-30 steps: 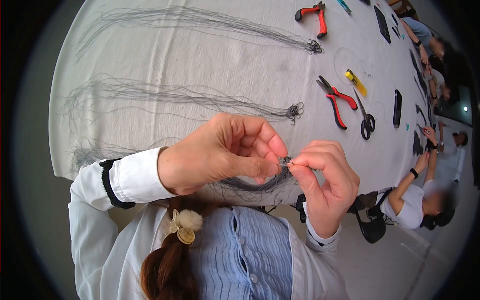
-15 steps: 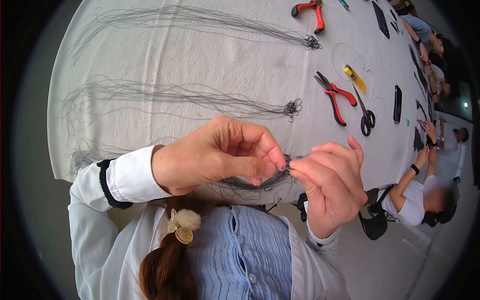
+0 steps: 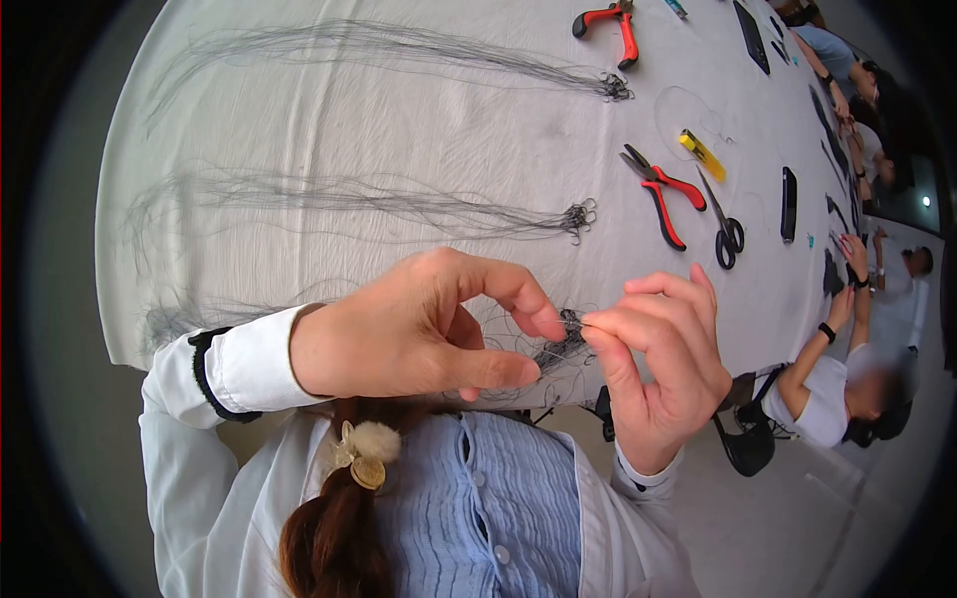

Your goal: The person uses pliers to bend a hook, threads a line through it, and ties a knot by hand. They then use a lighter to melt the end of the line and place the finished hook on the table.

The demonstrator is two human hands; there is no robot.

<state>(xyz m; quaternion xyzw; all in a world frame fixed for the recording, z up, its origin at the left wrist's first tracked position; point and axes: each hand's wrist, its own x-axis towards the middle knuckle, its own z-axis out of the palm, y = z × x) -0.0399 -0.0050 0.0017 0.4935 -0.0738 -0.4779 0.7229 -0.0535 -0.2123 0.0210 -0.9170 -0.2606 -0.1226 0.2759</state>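
Right hand (image 3: 658, 369) pinches ringed end of thin dark thread bundle (image 3: 558, 351) at frame centre; left hand (image 3: 419, 334) unclenched, index fingertip touching it.

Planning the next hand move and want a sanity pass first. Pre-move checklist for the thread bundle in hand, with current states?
1. Ring end of the thread bundle pinched by the right hand: ok.
2. Grip by the left hand on the strands: not ok; thumb and index finger are apart.
3. Loose strands free of tangles: cannot tell, too fine to see.
4. The neighbouring bundle lies apart from the held one on the tablecloth: ok.
5. The nearer red-handled pliers and scissors lie clear of both hands: ok.
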